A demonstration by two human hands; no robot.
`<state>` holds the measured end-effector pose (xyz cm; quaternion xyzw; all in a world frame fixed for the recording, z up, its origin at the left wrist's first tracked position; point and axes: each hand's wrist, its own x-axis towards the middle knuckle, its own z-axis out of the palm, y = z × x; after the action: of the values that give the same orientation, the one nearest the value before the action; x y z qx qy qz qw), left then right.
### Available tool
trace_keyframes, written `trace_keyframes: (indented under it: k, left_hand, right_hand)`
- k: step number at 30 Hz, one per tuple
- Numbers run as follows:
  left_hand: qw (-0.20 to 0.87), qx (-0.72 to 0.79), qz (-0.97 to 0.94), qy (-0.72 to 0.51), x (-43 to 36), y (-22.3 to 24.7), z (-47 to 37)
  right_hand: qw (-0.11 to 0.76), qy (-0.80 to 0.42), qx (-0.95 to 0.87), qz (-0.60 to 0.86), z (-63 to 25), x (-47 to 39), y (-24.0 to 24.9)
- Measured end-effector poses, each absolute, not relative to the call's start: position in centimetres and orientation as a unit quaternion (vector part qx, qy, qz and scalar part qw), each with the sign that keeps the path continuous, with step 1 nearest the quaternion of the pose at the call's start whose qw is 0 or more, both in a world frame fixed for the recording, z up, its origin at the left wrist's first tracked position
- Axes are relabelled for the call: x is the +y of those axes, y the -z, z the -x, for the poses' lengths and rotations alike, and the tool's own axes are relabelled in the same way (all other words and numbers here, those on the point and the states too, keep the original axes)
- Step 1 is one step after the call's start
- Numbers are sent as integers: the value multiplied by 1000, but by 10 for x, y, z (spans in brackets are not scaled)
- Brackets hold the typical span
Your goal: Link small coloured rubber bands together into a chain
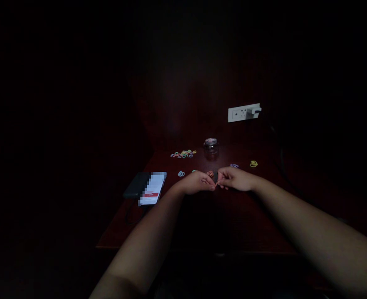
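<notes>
My left hand (200, 182) and my right hand (235, 178) meet fingertip to fingertip over the dark red table. Pinched between them is a small orange band (216, 184), held from both sides. Just behind the fingers lies a small pile of orange bands (210, 173). Light blue bands (181, 174) rest left of my left hand, and a bit of green (193, 171) shows behind it. Purple bands (234, 165) lie behind my right hand, with yellow bands (253, 164) farther right.
Mixed coloured bands (184, 154) are scattered at the back. Beside them stands a clear lidded jar (211, 149). A lit phone (153, 189) and a black case-like object (136, 185) lie at the left. The wall has a socket (239, 113) with a plug and cable.
</notes>
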<state>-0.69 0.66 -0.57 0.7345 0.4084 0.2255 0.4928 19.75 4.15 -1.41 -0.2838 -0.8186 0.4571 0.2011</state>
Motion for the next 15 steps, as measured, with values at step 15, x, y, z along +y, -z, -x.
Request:
trace_keyframes:
  k: [15]
  left_hand:
    - [486, 404, -745, -214, 3, 3, 6]
  right_hand:
    - [201, -459, -813, 295, -196, 40, 11]
